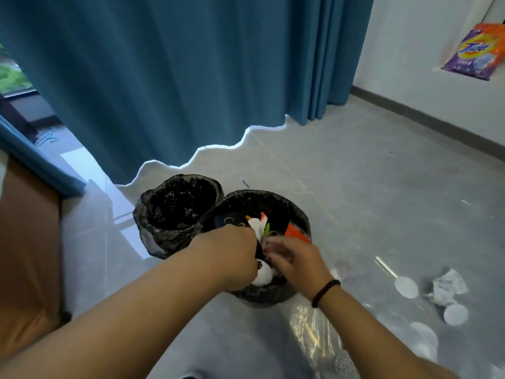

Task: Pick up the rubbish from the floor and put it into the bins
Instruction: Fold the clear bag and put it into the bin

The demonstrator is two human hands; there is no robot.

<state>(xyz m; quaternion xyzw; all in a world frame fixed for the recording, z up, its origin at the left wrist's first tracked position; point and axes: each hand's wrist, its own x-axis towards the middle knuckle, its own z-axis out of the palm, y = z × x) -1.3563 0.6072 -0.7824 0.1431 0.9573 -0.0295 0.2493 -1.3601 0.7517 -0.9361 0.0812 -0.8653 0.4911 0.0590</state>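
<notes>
Two bins lined with black bags stand side by side on the grey floor. The left bin (179, 206) looks empty. The right bin (296, 214) holds mixed rubbish: white and orange scraps and a dark box. My left hand (229, 253) is over the right bin's near rim with its fingers curled down into the rubbish; what it grips is hidden. My right hand (293, 258) hovers over the same rim, blurred, fingers bent toward the left hand. A crumpled white paper (448, 288) lies on the floor to the right.
A clear plastic bag (317, 332) lies on the floor under my right forearm. A blue curtain (169, 77) hangs behind the bins. A brown piece of furniture (27, 242) stands at the left. A detergent bag (476, 51) sits in a wall niche.
</notes>
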